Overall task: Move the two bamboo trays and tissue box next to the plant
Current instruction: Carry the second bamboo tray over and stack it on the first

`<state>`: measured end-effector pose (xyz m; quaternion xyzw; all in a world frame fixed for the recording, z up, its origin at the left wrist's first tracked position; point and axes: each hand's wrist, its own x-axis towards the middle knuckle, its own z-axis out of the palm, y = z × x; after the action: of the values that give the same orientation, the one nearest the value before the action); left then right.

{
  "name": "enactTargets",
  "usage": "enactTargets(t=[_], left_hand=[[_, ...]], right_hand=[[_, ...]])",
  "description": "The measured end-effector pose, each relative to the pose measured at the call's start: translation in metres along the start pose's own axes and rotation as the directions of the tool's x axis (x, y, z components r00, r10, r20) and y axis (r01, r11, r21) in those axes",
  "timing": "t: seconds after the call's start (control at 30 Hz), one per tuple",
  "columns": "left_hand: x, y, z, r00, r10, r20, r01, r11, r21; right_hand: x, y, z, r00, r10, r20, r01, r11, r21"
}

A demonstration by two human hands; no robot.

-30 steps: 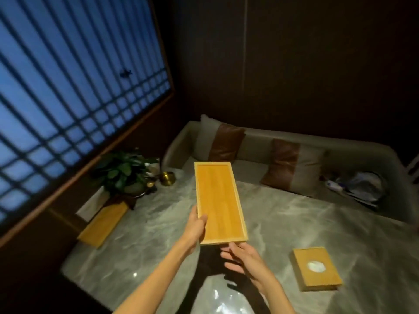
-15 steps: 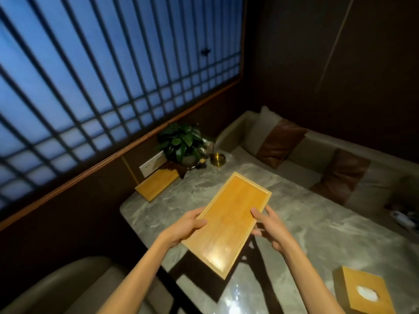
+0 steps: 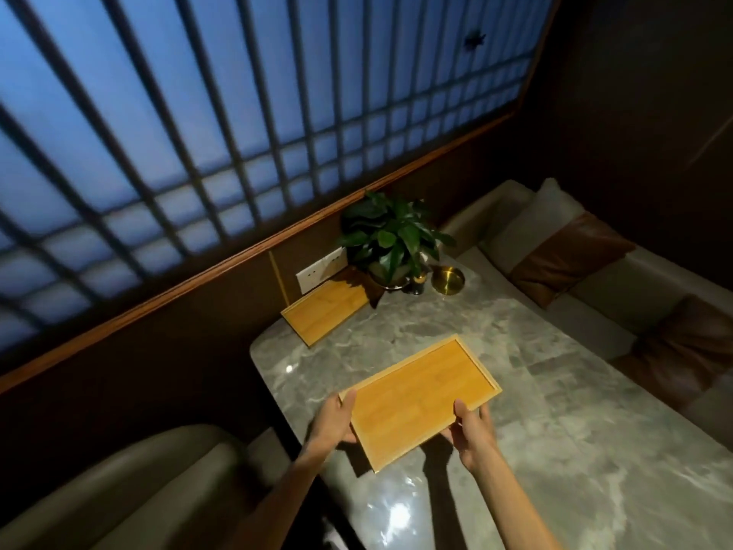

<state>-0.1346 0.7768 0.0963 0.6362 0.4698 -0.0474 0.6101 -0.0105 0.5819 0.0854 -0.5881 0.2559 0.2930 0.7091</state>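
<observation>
I hold one bamboo tray (image 3: 420, 394) in both hands above the grey marble tabletop (image 3: 555, 391). My left hand (image 3: 333, 420) grips the tray's near left corner, thumb over the rim and fingers underneath. My right hand (image 3: 472, 428) grips the near long edge, thumb (image 3: 462, 410) resting on the inner face, fingers below. The tray is angled, its long axis running from lower left to upper right, and its shadow falls on the tabletop beneath the near end.

The second bamboo tray (image 3: 323, 309) lies flat at the far left corner of the tabletop, against the wall. Its far end reaches the pot of the plant (image 3: 390, 238), partly under the leaves. A white wall socket plate (image 3: 319, 269) sits just behind this tray. A small brass bowl (image 3: 447, 279) stands on the tabletop just right of the plant pot, with a small dark item between them that I cannot identify.

The tissue box is out of view. A cushioned bench (image 3: 587, 279) runs along the far side of the tabletop.
</observation>
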Motion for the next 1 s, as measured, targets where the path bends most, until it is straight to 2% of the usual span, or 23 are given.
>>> enactTargets(t=[0.07,0.13,0.2,0.37,0.4,0.47,0.5,0.63,0.7,0.8,0.9,1.0], left_hand=[[0.047,-0.01,-0.023,0.994,-0.1,-0.032,0.102,0.992,0.076],[0.087,-0.014,-0.042,0.968,-0.248,0.041,0.247,0.968,0.031],[0.121,-0.017,-0.059,0.944,-0.32,0.084,0.319,0.947,0.019],[0.19,-0.026,-0.089,0.97,-0.24,-0.026,0.234,0.909,0.344],[0.199,-0.029,-0.091,0.978,-0.201,-0.062,0.207,0.869,0.449],[0.21,-0.031,-0.091,0.986,-0.125,-0.109,0.166,0.709,0.686],[0.214,-0.033,-0.091,0.988,-0.108,-0.115,0.157,0.66,0.734],[0.225,-0.039,-0.087,0.991,-0.072,-0.116,0.136,0.571,0.81],[0.23,-0.038,-0.085,0.993,-0.066,-0.098,0.118,0.567,0.816],[0.238,-0.031,-0.087,0.995,-0.063,-0.084,0.105,0.585,0.804],[0.246,-0.026,-0.087,0.992,-0.11,-0.053,0.112,0.642,0.759],[0.248,-0.025,-0.088,0.987,-0.147,-0.066,0.15,0.701,0.697]], right_hand=[[0.026,0.014,0.039,1.0,0.019,-0.024,-0.02,0.999,-0.03],[0.052,0.025,0.078,0.997,0.06,-0.054,-0.064,0.996,-0.067],[0.077,0.039,0.108,0.989,0.119,-0.084,-0.128,0.985,-0.113],[0.13,0.057,0.157,0.959,0.182,-0.22,-0.238,0.934,-0.267],[0.136,0.059,0.162,0.95,0.179,-0.255,-0.249,0.929,-0.274],[0.147,0.064,0.167,0.931,0.158,-0.329,-0.252,0.93,-0.267],[0.149,0.066,0.168,0.919,0.14,-0.37,-0.249,0.931,-0.268],[0.16,0.068,0.166,0.872,0.072,-0.485,-0.286,0.877,-0.385],[0.164,0.069,0.167,0.858,-0.019,-0.514,-0.307,0.783,-0.541],[0.164,0.073,0.171,0.873,-0.167,-0.458,-0.274,0.608,-0.745],[0.171,0.071,0.173,0.883,-0.219,-0.416,-0.237,0.556,-0.797],[0.182,0.065,0.176,0.892,-0.248,-0.377,-0.19,0.55,-0.813]])
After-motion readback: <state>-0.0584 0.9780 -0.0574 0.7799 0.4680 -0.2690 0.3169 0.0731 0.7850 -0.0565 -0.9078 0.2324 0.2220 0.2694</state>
